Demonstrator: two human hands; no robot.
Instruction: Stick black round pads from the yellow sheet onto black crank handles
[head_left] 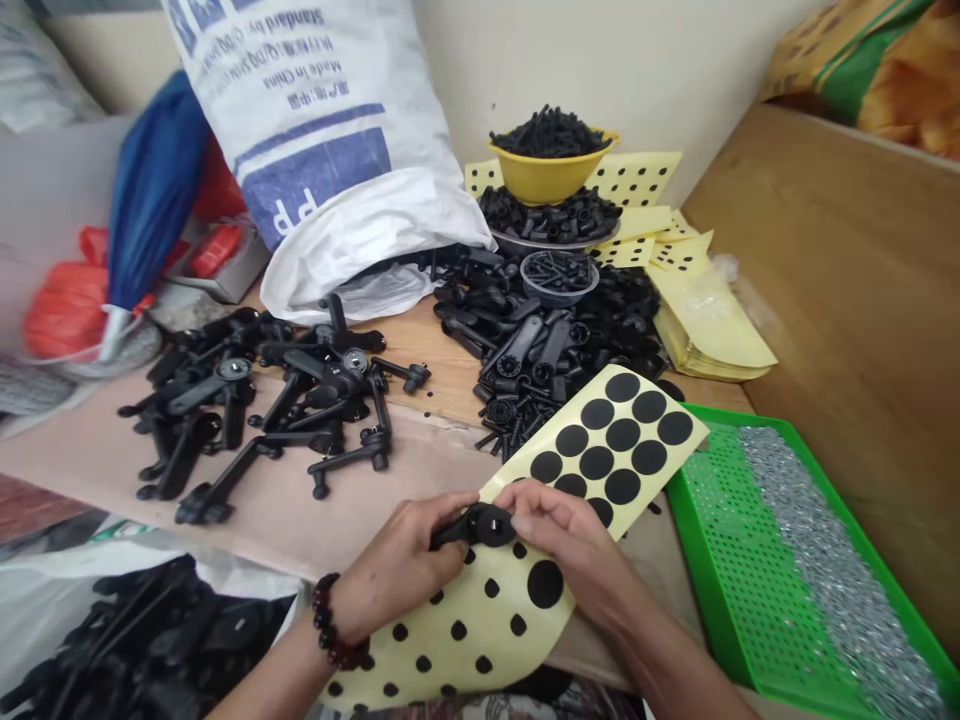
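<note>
My left hand (pixel 409 565), with a dark bead bracelet at the wrist, grips a black plastic part (pixel 480 525) by its narrow end. The part's round end points right, with a small metallic spot in the middle. My right hand (pixel 559 535) pinches at the edge of that round end; a thin dark edge shows there, too small to make out. Both hands are over a yellow sheet (pixel 442 635) with small black dots and one large black disc. Behind them lies a yellow sheet of large black round stickers (pixel 622 435).
Assembled black handles (pixel 300 400) lie at the left, loose black parts (pixel 555 340) in the middle. A green tray (pixel 787 600) of small metal pieces is at the right. A yellow bowl (pixel 551 175), a white sack (pixel 337 130) and more yellow sheets (pixel 712 320) stand behind.
</note>
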